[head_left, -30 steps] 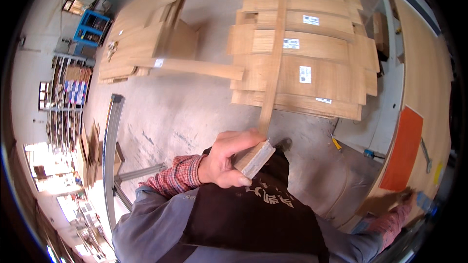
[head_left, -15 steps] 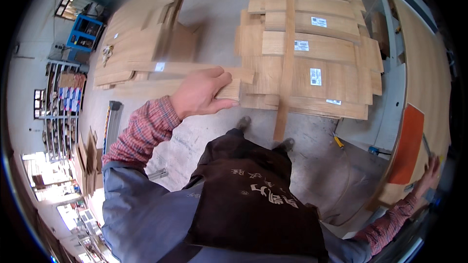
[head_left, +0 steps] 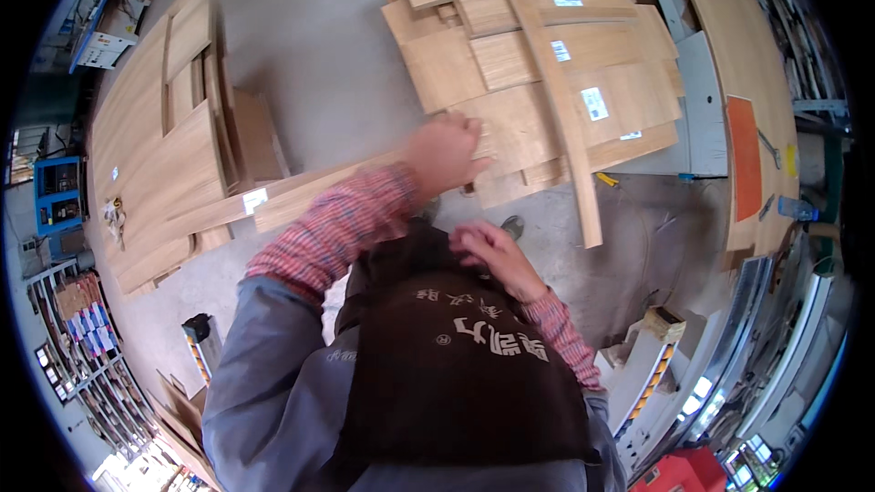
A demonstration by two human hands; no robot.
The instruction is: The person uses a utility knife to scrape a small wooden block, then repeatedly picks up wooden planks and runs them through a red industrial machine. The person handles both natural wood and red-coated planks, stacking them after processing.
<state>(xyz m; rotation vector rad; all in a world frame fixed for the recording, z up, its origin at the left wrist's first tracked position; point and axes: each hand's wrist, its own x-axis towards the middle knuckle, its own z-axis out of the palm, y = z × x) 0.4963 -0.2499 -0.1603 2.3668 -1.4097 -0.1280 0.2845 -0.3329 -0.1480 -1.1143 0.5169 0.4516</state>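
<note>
My left hand (head_left: pixel 445 153) is closed at the end of a long, pale wooden board (head_left: pixel 314 196), just left of the near edge of the panel stack (head_left: pixel 510 128). The board runs leftward behind my forearm, toward a second pile of panels (head_left: pixel 150 164); the fingers partly hide its end. My right hand (head_left: pixel 497 255) hangs in front of my dark apron (head_left: pixel 456 374), fingers loosely bent and apart, with nothing seen in it. Across the stack lies a long narrow wooden strip (head_left: pixel 547 64). White labels (head_left: pixel 594 104) mark several panels.
To the right runs a long workbench (head_left: pixel 743 46) with an orange sheet (head_left: pixel 745 159) and hand tools. A yellow-handled tool (head_left: pixel 607 179) is by the stack's near right corner. Posts with yellow-black stripes (head_left: pixel 652 383) stand near me on both sides. Shelving (head_left: pixel 87 337) lines the left.
My right hand has left the workbench and come in front of my apron. The view has turned, and my left hand is now closer to the panel stack.
</note>
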